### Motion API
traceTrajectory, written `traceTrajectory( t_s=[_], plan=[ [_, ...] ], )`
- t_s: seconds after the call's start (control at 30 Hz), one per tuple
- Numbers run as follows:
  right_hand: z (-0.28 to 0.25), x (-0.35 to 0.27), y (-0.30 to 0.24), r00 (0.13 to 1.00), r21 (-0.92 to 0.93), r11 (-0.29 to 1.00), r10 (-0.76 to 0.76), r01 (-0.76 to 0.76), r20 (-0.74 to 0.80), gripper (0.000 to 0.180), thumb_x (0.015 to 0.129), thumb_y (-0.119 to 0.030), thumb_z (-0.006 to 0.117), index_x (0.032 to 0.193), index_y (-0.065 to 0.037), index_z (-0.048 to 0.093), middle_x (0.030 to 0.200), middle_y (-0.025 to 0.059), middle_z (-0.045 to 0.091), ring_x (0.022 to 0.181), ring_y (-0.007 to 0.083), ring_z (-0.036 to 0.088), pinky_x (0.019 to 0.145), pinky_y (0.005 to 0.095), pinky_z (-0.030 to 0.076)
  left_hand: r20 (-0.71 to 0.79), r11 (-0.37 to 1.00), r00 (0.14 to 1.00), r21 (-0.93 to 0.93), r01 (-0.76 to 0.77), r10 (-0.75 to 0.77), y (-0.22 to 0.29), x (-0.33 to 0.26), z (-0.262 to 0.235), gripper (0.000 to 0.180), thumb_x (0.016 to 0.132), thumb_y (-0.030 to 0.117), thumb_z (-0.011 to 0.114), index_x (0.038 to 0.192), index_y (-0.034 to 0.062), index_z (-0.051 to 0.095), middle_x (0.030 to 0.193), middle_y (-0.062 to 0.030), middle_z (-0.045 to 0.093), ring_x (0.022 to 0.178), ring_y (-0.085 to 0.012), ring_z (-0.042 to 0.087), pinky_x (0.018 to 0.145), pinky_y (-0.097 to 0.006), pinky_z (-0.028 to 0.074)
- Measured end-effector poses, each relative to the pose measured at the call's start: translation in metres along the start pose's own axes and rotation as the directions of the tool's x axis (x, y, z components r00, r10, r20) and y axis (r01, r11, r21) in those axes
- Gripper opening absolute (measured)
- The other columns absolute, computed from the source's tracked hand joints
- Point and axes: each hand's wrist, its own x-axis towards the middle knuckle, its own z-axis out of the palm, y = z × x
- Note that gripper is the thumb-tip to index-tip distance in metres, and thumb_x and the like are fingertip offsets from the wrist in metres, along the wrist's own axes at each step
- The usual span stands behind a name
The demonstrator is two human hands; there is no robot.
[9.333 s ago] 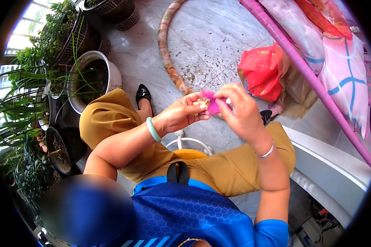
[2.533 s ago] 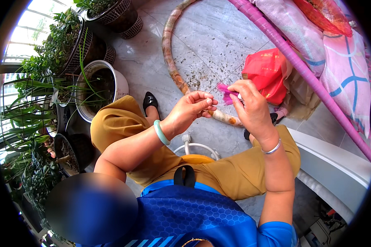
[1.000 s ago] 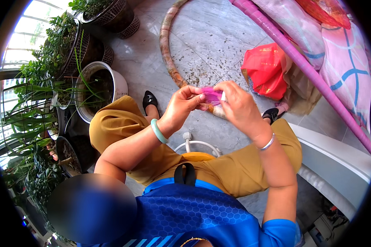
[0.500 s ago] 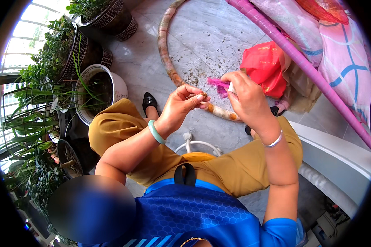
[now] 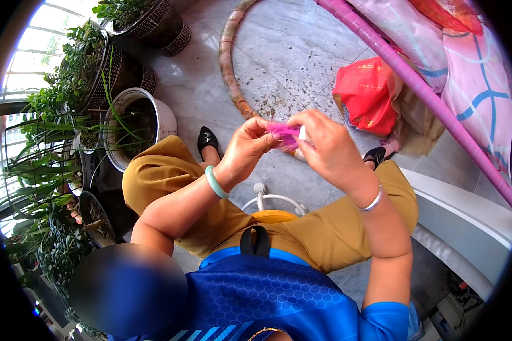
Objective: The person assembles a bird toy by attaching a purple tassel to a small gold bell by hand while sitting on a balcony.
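Note:
My right hand (image 5: 331, 149) grips a small brush whose bright pink bristles (image 5: 282, 132) point to the left. A bit of its white handle (image 5: 302, 134) shows between my fingers. My left hand (image 5: 243, 143) is closed in a pinch, thumb against fingers, close in front of it. The bristles lie over the left fingertips and cover the small brownish thing held there, whose kind I cannot make out. Both hands meet above the floor, in front of my knees.
Dark crumbs (image 5: 273, 94) are scattered over the grey tiles beside a tape-wrapped hoop (image 5: 226, 62). A red bag (image 5: 364, 94) sits to the right, below a pink wrapped pole (image 5: 421, 96). Potted plants, among them a white pot (image 5: 168, 122), line the left side.
My right hand has moved left with the brush, bringing the pink bristles onto the left fingertips. The left hand has stayed in about the same place.

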Motion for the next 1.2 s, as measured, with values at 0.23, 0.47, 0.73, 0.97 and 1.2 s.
traceTrajectory(
  t_s=[0.23, 0.47, 0.73, 0.97, 1.2],
  plan=[
    [-0.007, 0.005, 0.013, 0.999, -0.116, 0.993, 0.017, -0.022, -0.045, 0.029, 0.068, 0.002, 0.062, 0.095, -0.003, 0.050, 0.086, 0.0133, 0.055, 0.080, 0.0321, 0.058, 0.067, 0.0395, 0.048, -0.046, 1.000, 0.999, -0.019, 0.015, -0.016, 0.006, -0.001, 0.008, 0.009, 0.086, 0.004, 0.058, 0.094, 0.0037, 0.054, 0.099, -0.0076, 0.061, 0.094, -0.0180, 0.060, 0.085, -0.033, 0.050],
    [0.008, 0.003, 0.013, 1.000, -0.176, 0.984, -0.001, 0.004, 0.017, 0.028, 0.070, 0.004, 0.059, 0.096, -0.002, 0.050, 0.087, 0.0137, 0.056, 0.081, 0.0317, 0.058, 0.067, 0.0392, 0.048, -0.008, 0.999, 1.000, -0.053, -0.006, 0.006, 0.000, -0.002, 0.001, 0.009, 0.086, 0.005, 0.059, 0.094, 0.0051, 0.054, 0.101, -0.0079, 0.061, 0.093, -0.0174, 0.060, 0.084, -0.032, 0.050],
    [0.014, -0.001, 0.001, 1.000, -0.096, 0.995, 0.010, -0.012, -0.018, 0.026, 0.072, 0.002, 0.059, 0.095, -0.003, 0.050, 0.085, 0.0140, 0.055, 0.077, 0.0317, 0.058, 0.065, 0.0398, 0.048, -0.014, 0.998, 1.000, -0.066, 0.017, -0.018, -0.002, -0.001, -0.004, 0.007, 0.086, 0.005, 0.058, 0.091, 0.0071, 0.054, 0.101, -0.0077, 0.061, 0.093, -0.0184, 0.059, 0.088, -0.035, 0.048],
    [-0.001, 0.008, 0.004, 0.997, -0.094, 0.994, 0.053, -0.059, -0.063, 0.026, 0.072, 0.002, 0.058, 0.095, -0.004, 0.051, 0.084, 0.0133, 0.055, 0.076, 0.0319, 0.058, 0.064, 0.0398, 0.048, -0.060, 0.999, 0.998, -0.043, 0.018, -0.020, 0.005, -0.002, 0.005, 0.008, 0.086, 0.005, 0.058, 0.091, 0.0068, 0.053, 0.101, -0.0074, 0.060, 0.093, -0.0176, 0.059, 0.087, -0.034, 0.048],
    [0.008, 0.007, 0.020, 0.998, -0.197, 0.980, 0.021, -0.032, -0.059, 0.025, 0.072, 0.004, 0.056, 0.096, -0.004, 0.051, 0.087, 0.0141, 0.056, 0.078, 0.0318, 0.058, 0.065, 0.0397, 0.048, -0.021, 0.996, 0.999, -0.082, 0.032, -0.034, 0.003, -0.003, 0.002, 0.005, 0.088, 0.005, 0.055, 0.092, 0.0053, 0.053, 0.102, -0.0099, 0.061, 0.094, -0.0195, 0.060, 0.086, -0.033, 0.050]
  ],
)
